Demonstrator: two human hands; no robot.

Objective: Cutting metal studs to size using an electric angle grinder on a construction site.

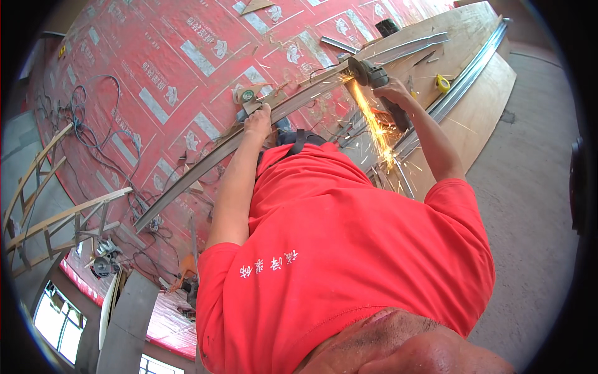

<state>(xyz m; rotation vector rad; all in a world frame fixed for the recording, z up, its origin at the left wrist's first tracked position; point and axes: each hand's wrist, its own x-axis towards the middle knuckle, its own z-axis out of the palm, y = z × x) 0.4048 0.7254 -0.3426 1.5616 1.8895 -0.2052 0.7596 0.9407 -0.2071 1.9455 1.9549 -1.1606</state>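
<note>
My right hand (393, 92) is wrapped around an angle grinder (375, 77). The grinder's disc (357, 70) meets a long metal channel (305, 97), and orange sparks (374, 121) stream from there toward my body. With closed fingers, my left hand (258, 121) grips the same channel farther along its length. The channel slants from the lower left up to the disc, in front of my waist. Just beyond my left hand is a round green-centred thing (248, 96) whose kind I cannot make out.
Printed red sheeting (180, 56) covers the floor ahead. Plywood sheets (479, 118) lie at right, carrying metal channels (476, 62) and a yellow tape roll (443, 83). Loose cables (93, 134) tangle at left near a curved wooden frame (68, 218). Another power tool (103, 265) sits lower left.
</note>
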